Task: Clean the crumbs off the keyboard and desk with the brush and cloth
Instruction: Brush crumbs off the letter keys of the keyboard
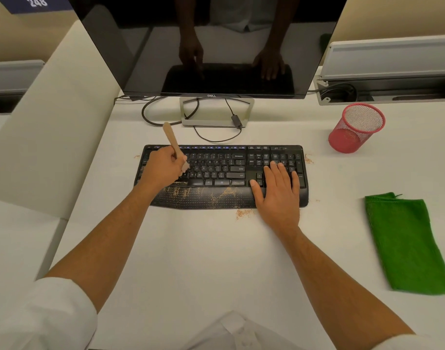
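Step in hand: brushing the keys. The left hand [163, 165] grips the wooden brush [174, 145], its fingers curled round the handle, with the bristle end down on the left-centre keys of the keyboard [224, 173] and the handle tip leaning away toward the far left. The right hand [277, 190] lies flat on the right end of the keyboard, fingers straight and slightly spread across the number pad and palm rest, holding nothing; it appears to steady the keyboard.

Progress, as judged: early to middle. Crumbs [211, 195] lie thick on the palm rest, with a further patch on the worktop [216, 261] just near the keyboard's front edge and small scatters at its left and right ends. The cloth [405, 246], green and folded, lies untouched at the right, well apart from the keyboard.

Next move, as judged: sweep the bristles toward the near edge to carry debris off the keys and palm rest, keeping light pressure so crumbs are not pushed between keys, then gather the worktop patches with the cloth.

Surroundings: a white worktop; a dark monitor [216, 46] on a silver stand at the far side, cables looping behind the keyboard; a red mesh cup [355, 127] at the far right; pale partition panels on both sides.
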Motion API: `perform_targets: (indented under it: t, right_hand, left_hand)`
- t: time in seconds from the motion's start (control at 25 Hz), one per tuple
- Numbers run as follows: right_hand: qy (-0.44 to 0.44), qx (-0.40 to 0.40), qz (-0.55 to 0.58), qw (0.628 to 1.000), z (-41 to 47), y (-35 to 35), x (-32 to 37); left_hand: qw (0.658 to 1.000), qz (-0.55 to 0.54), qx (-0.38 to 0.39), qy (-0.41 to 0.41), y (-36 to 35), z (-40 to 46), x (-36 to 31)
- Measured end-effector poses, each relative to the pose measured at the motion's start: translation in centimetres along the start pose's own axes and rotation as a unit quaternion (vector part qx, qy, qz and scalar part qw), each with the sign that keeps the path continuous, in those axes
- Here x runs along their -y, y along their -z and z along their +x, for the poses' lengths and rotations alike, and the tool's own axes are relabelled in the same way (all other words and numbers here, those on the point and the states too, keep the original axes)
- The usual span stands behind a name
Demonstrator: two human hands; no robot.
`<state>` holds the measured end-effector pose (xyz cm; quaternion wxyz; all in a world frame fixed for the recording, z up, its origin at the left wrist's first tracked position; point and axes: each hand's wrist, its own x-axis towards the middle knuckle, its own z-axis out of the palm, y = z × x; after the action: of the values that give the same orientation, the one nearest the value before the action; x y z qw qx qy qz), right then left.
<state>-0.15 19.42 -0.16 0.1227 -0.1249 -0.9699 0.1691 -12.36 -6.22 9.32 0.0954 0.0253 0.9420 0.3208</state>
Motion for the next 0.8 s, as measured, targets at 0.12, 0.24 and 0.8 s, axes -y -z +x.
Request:
perform_targets:
  t: [0.12, 0.24, 0.8]
  right_hand:
    - [0.0, 0.001, -0.004, 1.0, -0.1, 0.0, 0.0]
    - [0.001, 0.005, -0.006, 1.0, 0.0, 0.0, -0.1]
    - [0.001, 0.0, -0.001, 1.0, 0.0, 0.0, 0.0]
  left_hand:
    - [0.996, 0.024, 0.069, 0.046, 0.5, -0.3, 0.0]
    - [0.989, 0.01, 0.126, 0.081, 1.8, -0.1, -0.2]
    - [0.961, 0.198, 0.178, -0.077, 2.3, 0.9, -2.3]
